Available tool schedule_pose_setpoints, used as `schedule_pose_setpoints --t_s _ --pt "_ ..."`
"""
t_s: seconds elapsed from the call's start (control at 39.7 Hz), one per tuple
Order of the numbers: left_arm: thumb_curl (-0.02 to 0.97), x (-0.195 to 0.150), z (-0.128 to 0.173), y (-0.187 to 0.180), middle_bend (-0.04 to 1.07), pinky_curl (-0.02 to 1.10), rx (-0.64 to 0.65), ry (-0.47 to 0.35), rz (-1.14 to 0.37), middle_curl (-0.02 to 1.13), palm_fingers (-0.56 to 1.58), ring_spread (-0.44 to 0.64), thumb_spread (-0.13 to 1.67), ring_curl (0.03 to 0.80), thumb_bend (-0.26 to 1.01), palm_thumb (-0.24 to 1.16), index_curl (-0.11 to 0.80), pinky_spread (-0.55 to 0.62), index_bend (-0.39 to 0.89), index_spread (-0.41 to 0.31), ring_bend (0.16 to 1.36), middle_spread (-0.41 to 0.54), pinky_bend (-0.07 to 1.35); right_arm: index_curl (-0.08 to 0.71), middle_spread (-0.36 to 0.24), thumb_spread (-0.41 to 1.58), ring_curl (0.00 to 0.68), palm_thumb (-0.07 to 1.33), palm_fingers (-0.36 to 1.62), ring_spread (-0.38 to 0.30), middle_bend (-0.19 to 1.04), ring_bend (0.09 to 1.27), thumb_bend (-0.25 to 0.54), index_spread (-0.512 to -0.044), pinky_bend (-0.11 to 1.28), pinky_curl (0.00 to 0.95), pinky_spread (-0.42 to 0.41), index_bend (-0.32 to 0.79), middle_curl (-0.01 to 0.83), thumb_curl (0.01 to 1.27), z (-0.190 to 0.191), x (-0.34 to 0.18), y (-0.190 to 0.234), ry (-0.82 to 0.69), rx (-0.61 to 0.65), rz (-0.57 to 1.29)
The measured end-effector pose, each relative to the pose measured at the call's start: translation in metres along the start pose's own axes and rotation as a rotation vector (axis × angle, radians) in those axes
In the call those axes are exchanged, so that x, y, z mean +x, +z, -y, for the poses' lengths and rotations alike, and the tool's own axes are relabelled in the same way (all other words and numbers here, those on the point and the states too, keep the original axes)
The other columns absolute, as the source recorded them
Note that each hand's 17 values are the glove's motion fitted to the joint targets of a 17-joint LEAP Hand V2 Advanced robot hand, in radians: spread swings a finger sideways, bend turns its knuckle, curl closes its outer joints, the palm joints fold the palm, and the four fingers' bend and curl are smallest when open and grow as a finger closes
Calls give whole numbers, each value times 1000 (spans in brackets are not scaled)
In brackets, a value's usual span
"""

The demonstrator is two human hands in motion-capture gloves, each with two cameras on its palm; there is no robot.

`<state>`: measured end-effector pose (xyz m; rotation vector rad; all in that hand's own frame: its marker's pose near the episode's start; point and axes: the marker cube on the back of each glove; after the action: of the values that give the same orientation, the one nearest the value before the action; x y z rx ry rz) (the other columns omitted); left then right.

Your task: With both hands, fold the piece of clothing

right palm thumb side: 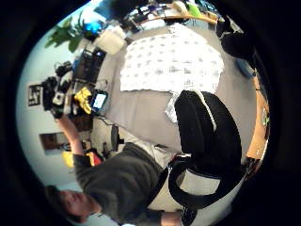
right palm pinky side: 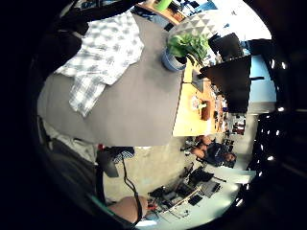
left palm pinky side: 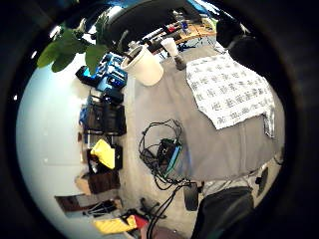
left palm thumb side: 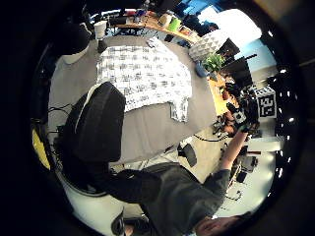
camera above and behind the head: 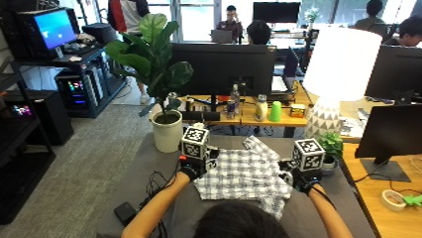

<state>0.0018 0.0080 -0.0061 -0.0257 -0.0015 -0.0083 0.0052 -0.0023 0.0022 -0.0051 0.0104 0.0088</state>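
1. The left hand (camera above and behind the head: 192,170) is raised over the left edge of the shirt (camera above and behind the head: 245,174). I cannot tell how its fingers are set, because the hand is small in the outside view. In its own palm views the shirt lies flat and far below, so nothing seems to be pinched.

2. The right hand (camera above and behind the head: 304,181) is raised beside the right edge of the shirt, a little closer to the person than the left hand. Its fingers I also cannot read. Its palm views show the shirt lying free on the table (camera above and behind the head: 148,163).

3. The checked shirt lies spread on the grey table between the two hands. Its long axis runs from the person away toward the far edge. One sleeve (camera above and behind the head: 274,201) hangs toward the person on the right side of the shirt.

4. My judgement: both hands are about equally near, each to its own side of the shirt. The right hand is nearer to the loose sleeve, so it would take that part.
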Motion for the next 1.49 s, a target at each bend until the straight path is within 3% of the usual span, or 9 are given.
schedule_pose_setpoints --t_s 0.2,0.48,0.78,0.88,1.03,1.16,1.24,1.36,1.49 --pt "54 -5 4 3 151 172 -37 -35 -1 148 606 8 892 204 120 190 209 75 405 -132 451 -23 250 208 -35 872 214 475 743 -26 309 370 325 -220 284 183 85 204 188 107 -4 12 0 14 -9 26" --pt "103 -14 2 8 143 231 -47 -46 -35 195 575 13 1178 251 96 194 295 91 389 -156 447 -28 228 269 -42 1177 262 498 732 -32 278 337 307 -260 253 239 104 160 262 150 4 11 0 11 -41 48" --pt "145 -6 6 33 138 280 -118 -5 -93 222 535 14 1256 288 62 211 338 95 300 -151 465 -20 235 264 -40 1268 311 512 614 -28 233 359 253 -292 284 294 118 88 312 186 17 12 29 11 -240 41" --pt "160 6 11 81 132 308 -156 39 -156 227 458 14 1223 305 39 213 320 96 168 -134 495 -2 291 223 -32 1218 318 499 402 -4 186 356 204 -320 355 323 156 20 312 194 24 12 73 16 -355 28" --pt "181 30 -11 145 144 329 -311 77 -144 235 422 15 1141 317 -8 207 317 94 147 -122 516 2 321 181 -22 1149 320 541 276 31 188 353 163 -344 460 353 198 45 322 220 46 20 170 45 -476 -17" --pt "201 40 -28 161 137 351 -358 46 -72 236 337 34 1068 328 -25 203 306 108 117 -114 532 22 373 164 -19 1109 323 620 229 50 187 374 156 -359 520 366 214 71 323 250 15 -4 158 104 -437 -18" --pt "210 41 -20 180 150 358 -271 21 -41 241 307 52 1031 332 -28 199 296 118 111 -111 546 28 391 160 -22 1089 320 656 194 64 168 376 146 -364 568 377 224 86 316 268 5 -14 157 140 -402 38" --pt "227 41 -15 194 175 358 -152 -24 -51 254 457 2 1031 325 -7 251 295 63 144 -127 570 -20 426 164 -34 1060 319 730 373 36 213 422 141 -362 612 372 189 123 322 295 8 -11 162 177 -308 86" --pt "242 37 -10 194 169 338 -79 -55 -30 268 734 -101 1087 300 23 344 359 -60 313 -188 494 -122 389 190 -84 1038 335 899 872 -89 289 523 200 -333 615 357 -27 137 356 350 14 -8 161 177 -204 21"
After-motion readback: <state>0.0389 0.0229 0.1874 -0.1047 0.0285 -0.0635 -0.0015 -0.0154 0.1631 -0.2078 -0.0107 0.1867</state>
